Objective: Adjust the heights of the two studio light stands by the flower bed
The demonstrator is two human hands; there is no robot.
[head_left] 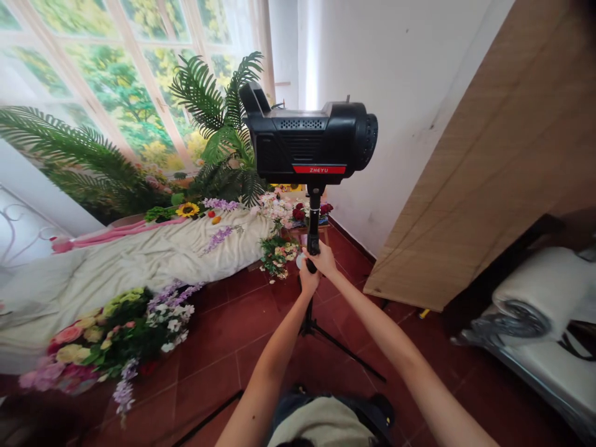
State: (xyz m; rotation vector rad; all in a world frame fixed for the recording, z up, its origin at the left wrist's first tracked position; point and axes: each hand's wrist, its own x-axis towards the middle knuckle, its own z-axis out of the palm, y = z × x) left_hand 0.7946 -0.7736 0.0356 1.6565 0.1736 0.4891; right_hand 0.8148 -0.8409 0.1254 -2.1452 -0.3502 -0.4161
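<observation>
A black studio light (307,139) with a red ZHEYU label sits on top of a black light stand (315,217) in front of me. My left hand (309,276) is closed around the stand's pole, low on the grip area. Just above and to the right, my right hand (324,259) also grips the pole near a black clamp collar (313,244). The fingers of both hands partly hide the collar and each other. Below them the stand's legs (344,354) spread over the floor near my feet.
A draped cream cloth (153,254) with artificial flowers (93,335) lies to the left, palm leaves (205,99) behind it. A large wooden panel (447,174) leans at the right. Wrapped white rolls (540,292) lie at far right on the red tiled floor (218,347).
</observation>
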